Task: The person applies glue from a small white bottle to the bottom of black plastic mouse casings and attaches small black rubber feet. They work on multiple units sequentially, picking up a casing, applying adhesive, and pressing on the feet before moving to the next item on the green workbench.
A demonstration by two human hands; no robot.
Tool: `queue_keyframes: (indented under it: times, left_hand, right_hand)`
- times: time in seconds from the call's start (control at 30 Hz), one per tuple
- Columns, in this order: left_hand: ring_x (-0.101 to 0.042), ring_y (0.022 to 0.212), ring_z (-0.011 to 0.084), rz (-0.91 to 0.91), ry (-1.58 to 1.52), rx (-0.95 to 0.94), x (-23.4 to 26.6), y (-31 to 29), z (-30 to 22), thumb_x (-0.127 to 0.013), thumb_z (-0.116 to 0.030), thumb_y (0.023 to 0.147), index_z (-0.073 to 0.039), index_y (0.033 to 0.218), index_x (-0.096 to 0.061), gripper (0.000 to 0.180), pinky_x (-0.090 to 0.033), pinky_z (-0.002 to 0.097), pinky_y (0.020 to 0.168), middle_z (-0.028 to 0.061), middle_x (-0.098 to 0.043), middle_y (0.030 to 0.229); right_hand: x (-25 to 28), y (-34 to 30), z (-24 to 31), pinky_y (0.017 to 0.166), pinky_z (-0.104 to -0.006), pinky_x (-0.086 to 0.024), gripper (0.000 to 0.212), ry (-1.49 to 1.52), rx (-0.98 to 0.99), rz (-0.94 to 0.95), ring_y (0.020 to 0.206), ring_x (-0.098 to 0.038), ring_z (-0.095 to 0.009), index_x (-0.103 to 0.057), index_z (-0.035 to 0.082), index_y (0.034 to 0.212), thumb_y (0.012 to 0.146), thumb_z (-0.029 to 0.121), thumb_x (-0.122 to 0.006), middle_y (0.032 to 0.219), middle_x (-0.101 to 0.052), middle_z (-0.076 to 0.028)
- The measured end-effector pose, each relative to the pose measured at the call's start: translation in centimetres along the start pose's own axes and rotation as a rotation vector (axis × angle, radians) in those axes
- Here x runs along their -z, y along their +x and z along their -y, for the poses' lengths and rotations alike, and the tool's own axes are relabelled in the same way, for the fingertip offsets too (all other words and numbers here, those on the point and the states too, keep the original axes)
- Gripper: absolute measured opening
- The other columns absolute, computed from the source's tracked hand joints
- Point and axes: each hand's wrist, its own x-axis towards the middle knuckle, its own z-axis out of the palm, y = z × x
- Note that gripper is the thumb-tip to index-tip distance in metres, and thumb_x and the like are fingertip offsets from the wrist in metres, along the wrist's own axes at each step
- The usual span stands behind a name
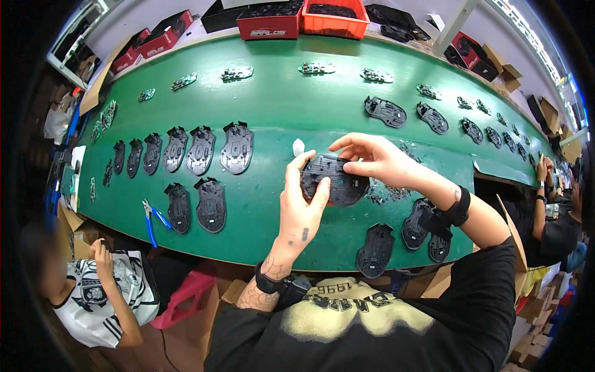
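Observation:
A black computer-mouse bottom shell (pixel 331 180) is held above the green table, its inner side facing up. My left hand (pixel 300 201) grips its left side, thumb on the inner face and fingers at the edge. My right hand (pixel 372 158) is at its far right edge, the thumb touching the shell and the other fingers bent beyond it; whether a small part is between them cannot be made out. Just behind the shell stands a small white bottle (pixel 298 147). Partly hidden under my right hand, a scatter of small dark parts (pixel 389 193) lies on the table.
More mouse shells (pixel 201 150) line the left, with others (pixel 375 250) near the front edge. Blue-handled pliers (pixel 150 222) lie left. Circuit boards (pixel 317 67) run along the back, before a red bin (pixel 334 23). Co-workers sit left (pixel 102 291) and right (pixel 555 229).

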Motion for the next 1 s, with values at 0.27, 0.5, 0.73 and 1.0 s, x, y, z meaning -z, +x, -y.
queue_keyframes:
  times: [0.27, 0.5, 0.73, 1.0]
  left_hand:
    - [-0.057, 0.102, 0.0197, -0.024, -0.091, 0.146, -0.7, 0.1, -0.9, -0.063, -0.012, 0.088, 0.000, 0.138, -0.038, 0.057, -0.049, 0.0310, 0.085, 0.0142, -0.053, 0.122]
    - [-0.055, 0.103, 0.0305, 0.559, 0.524, -0.394, -3.4, -4.1, 1.2, -0.067, -0.020, 0.079, -0.005, 0.130, -0.051, 0.055, -0.049, 0.0395, 0.084, 0.0132, -0.050, 0.134]
    - [-0.050, 0.111, 0.0250, 0.669, 0.715, -0.499, -3.7, -5.4, 2.7, -0.071, -0.024, 0.076, -0.010, 0.116, -0.056, 0.045, -0.044, 0.0369, 0.084, 0.0066, -0.054, 0.119]
    - [-0.055, 0.099, 0.0272, 0.542, 0.687, -0.314, 1.0, -4.8, 2.3, -0.072, -0.020, 0.075, -0.006, 0.104, -0.057, 0.036, -0.044, 0.0386, 0.084, 0.0084, -0.058, 0.104]
  right_hand:
    - [2.4, 0.9, -0.4, 0.088, -0.0284, -0.048, 0.037, 0.080, -0.127, 0.098, 0.097, -0.059, -0.012, -0.060, -0.003, 0.119, 0.086, 0.011, -0.065, 0.107, -0.066, -0.008]
    - [9.7, 10.1, -6.3, 0.081, -0.0272, -0.049, 0.030, -0.167, -0.073, -0.358, 0.085, -0.063, -0.012, -0.068, 0.003, 0.110, 0.084, 0.017, -0.066, 0.096, -0.070, -0.006]
    - [8.2, 14.8, -9.7, 0.086, -0.0382, -0.048, 0.023, -0.656, 0.046, -0.508, 0.092, -0.063, -0.029, -0.070, 0.001, 0.096, 0.079, 0.016, -0.066, 0.093, -0.067, -0.019]
    - [7.7, 12.2, -6.4, 0.091, -0.0397, -0.045, 0.019, -0.879, 0.353, -0.542, 0.101, -0.058, -0.030, -0.069, 0.006, 0.093, 0.081, 0.020, -0.068, 0.094, -0.063, -0.013]
